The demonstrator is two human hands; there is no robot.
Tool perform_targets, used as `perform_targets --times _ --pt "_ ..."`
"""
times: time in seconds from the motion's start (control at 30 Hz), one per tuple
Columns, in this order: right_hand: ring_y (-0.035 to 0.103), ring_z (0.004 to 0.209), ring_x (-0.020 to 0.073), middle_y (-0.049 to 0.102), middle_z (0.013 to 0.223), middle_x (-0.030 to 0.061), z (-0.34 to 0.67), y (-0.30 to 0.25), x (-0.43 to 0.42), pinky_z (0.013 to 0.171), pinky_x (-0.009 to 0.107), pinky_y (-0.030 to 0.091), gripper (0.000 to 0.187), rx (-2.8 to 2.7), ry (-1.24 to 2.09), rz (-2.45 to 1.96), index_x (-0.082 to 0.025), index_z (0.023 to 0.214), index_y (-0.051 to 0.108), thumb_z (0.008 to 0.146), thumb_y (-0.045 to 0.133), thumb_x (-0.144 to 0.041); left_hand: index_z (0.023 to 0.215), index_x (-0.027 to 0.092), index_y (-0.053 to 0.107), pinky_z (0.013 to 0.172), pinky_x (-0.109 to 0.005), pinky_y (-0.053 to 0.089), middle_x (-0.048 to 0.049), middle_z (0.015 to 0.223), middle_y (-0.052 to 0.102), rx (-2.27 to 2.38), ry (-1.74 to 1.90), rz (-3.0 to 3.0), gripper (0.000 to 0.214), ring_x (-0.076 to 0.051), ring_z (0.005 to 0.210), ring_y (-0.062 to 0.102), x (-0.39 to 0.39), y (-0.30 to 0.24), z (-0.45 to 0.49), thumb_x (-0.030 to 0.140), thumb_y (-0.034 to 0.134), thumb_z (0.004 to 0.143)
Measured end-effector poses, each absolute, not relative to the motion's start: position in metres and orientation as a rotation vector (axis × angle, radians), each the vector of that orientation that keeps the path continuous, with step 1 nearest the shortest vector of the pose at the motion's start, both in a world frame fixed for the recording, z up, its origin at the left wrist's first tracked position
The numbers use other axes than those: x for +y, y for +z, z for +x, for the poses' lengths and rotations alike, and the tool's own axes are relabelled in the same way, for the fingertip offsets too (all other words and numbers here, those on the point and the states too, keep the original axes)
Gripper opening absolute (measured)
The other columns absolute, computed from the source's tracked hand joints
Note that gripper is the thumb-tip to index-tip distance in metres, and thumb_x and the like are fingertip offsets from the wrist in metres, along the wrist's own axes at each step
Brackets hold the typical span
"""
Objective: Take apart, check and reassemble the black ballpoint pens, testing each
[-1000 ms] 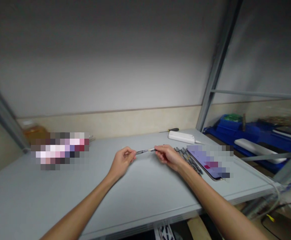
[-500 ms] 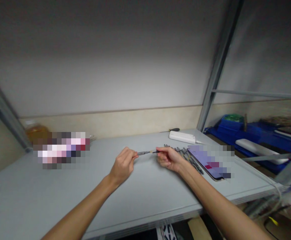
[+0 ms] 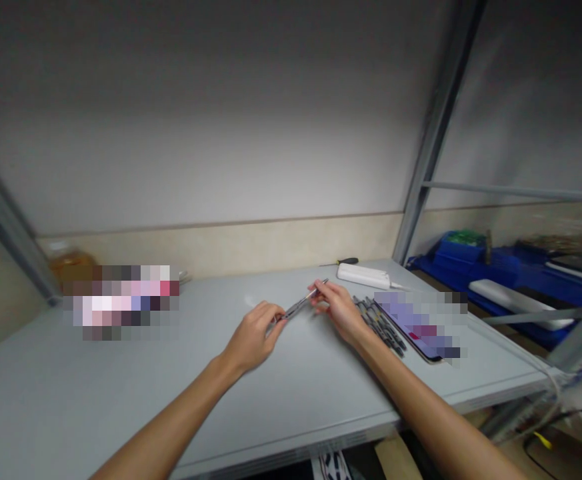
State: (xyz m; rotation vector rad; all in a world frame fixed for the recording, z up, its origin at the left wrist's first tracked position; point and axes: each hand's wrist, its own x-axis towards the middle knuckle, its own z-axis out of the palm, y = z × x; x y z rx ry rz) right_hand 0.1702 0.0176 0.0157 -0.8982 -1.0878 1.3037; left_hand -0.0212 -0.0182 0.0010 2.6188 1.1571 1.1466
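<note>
Head view: the left hand (image 3: 255, 337) and right hand (image 3: 339, 310) each have their grip clamped on a pen (image 3: 299, 307), near opposite ends, seemingly to steady it above the desk (image 3: 275, 407).

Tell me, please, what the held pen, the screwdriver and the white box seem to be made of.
Pen: perhaps smooth plastic or metal; its grey body catches light, which leaves both open. Screwdriver: handle likely plastic or rubber, moulded in black and yellow; thin shaft probably metal, finish too small to tell. White box: likely smooth hard plastic, from its even white sides.
</note>
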Motion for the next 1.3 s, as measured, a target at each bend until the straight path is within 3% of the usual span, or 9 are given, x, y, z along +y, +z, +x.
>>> perform_targets --times 0.1,0.17,0.23,0.33,0.5,0.77,0.93,1.1,1.3 --pt "0.056 0.066 0.0132 0.061 0.065 0.0018 0.169 0.026 0.02 0.057 0.023 0.043 0.029 -0.98 1.328 -0.745 -0.016 0.075 0.059 0.067 0.064 -0.043 0.091 0.017 0.054 0.071 -0.028 0.043 -0.0042 0.079 0.058 1.122 1.051 2.604 0.013 -0.015 0.076 0.053 -0.018 0.001 -0.021 0.025 0.045 0.085" --pt "0.053 0.056 0.011 0.055 0.055 -0.003 0.17 0.037 0.022 0.055 0.022 0.042 0.024 -0.894 1.414 -0.639 -0.018 0.074 0.055 0.068 0.063 -0.04 0.092 0.017 0.054 0.072 -0.028 0.042 -0.0035 0.076 0.058 1.128 1.032 2.578 0.014 -0.015 0.074 0.053 -0.018 0.001 -0.021 0.027 0.045 0.085" --pt "0.04 0.04 0.007 0.042 0.044 -0.0082 0.173 0.05 0.023 0.046 0.02 0.037 0.022 -0.814 1.56 -0.538 -0.02 0.069 0.051 0.072 0.058 -0.04 0.091 0.017 0.054 0.07 -0.027 0.042 -0.0025 0.073 0.058 1.159 1.025 2.545 0.015 -0.014 0.071 0.053 -0.016 0.0 -0.022 0.028 0.045 0.085" --pt "0.021 0.031 0.006 0.025 0.037 -0.0094 0.176 0.067 0.025 0.034 0.018 0.021 0.038 -0.781 1.77 -0.47 -0.019 0.056 0.043 0.079 0.042 -0.049 0.084 0.018 0.054 0.063 -0.025 0.039 -0.0006 0.065 0.055 1.252 0.998 2.511 0.016 -0.013 0.064 0.05 -0.013 -0.002 -0.025 0.03 0.043 0.085" --pt "0.006 0.031 0.0062 0.014 0.033 -0.0089 0.169 0.081 0.023 0.031 0.019 0.007 0.037 -0.699 1.875 -0.509 -0.02 0.046 0.03 0.08 0.031 -0.031 0.071 0.018 0.052 0.054 -0.022 0.032 0.0033 0.053 0.047 1.393 0.949 2.452 0.021 -0.011 0.051 0.044 -0.008 -0.004 -0.031 0.031 0.043 0.084" --pt "0.008 0.032 0.006 0.017 0.035 -0.009 0.161 0.089 0.018 0.031 0.018 0.011 0.039 -0.692 1.93 -0.443 -0.019 0.047 0.033 0.082 0.033 -0.039 0.069 0.019 0.051 0.052 -0.022 0.028 0.0045 0.049 0.045 1.495 0.933 2.387 0.024 -0.01 0.047 0.042 -0.005 -0.005 -0.033 0.034 0.041 0.084" --pt "0.007 0.032 0.0062 0.015 0.036 -0.0085 0.161 0.088 0.019 0.031 0.019 0.011 0.034 -0.719 1.908 -0.451 -0.02 0.047 0.031 0.08 0.032 -0.031 0.069 0.018 0.052 0.053 -0.022 0.03 0.0041 0.05 0.045 1.514 0.924 2.375 0.024 -0.011 0.047 0.043 -0.006 -0.002 -0.034 0.033 0.04 0.084" --pt "0.01 0.032 0.0056 0.016 0.038 -0.0092 0.16 0.089 0.02 0.032 0.018 0.012 0.039 -0.783 1.891 -0.461 -0.02 0.05 0.033 0.081 0.033 -0.043 0.069 0.019 0.052 0.052 -0.022 0.029 0.0039 0.05 0.045 1.514 0.902 2.374 0.024 -0.011 0.047 0.043 -0.006 -0.003 -0.034 0.033 0.039 0.084" --pt "0.008 0.032 0.0064 0.015 0.036 -0.0085 0.158 0.089 0.02 0.032 0.019 0.01 0.032 -0.757 1.898 -0.455 -0.02 0.049 0.032 0.078 0.033 -0.031 0.07 0.019 0.052 0.052 -0.022 0.028 0.004 0.05 0.046 1.517 0.885 2.377 0.023 -0.011 0.047 0.043 -0.005 -0.004 -0.035 0.032 0.04 0.084"
